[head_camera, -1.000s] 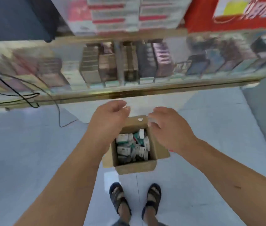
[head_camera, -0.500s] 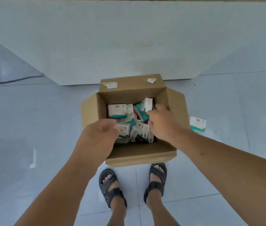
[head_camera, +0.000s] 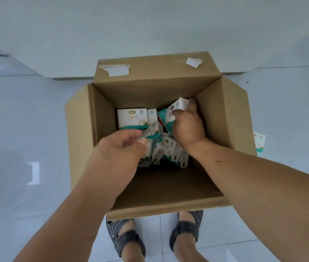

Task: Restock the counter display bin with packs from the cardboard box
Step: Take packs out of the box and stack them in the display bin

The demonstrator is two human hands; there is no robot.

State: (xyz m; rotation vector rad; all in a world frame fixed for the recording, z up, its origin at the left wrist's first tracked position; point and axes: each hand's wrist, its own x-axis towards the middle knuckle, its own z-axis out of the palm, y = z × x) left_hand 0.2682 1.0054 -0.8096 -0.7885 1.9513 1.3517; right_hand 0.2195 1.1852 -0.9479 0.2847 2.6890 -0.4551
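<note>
Reaching: both hands are down inside the cardboard box (head_camera: 225, 120), apart from each other
Right hand (head_camera: 187, 127): fingers curled round one white-and-teal pack (head_camera: 178, 105), held tilted near the far right corner
Left hand (head_camera: 119, 154): thumb and fingers curled over the heap; cannot tell whether it grips a pack
Packs (head_camera: 132, 118): jumbled on the box bottom
Box: on the floor (head_camera: 26, 120), flaps open, just ahead of sandalled feet (head_camera: 125, 241)
Stray pack (head_camera: 259, 141): on the floor, right of the box

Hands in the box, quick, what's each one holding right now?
Left hand: fingers curled over the packs; grip cannot be told.
Right hand: holding a white-and-teal pack.
</note>
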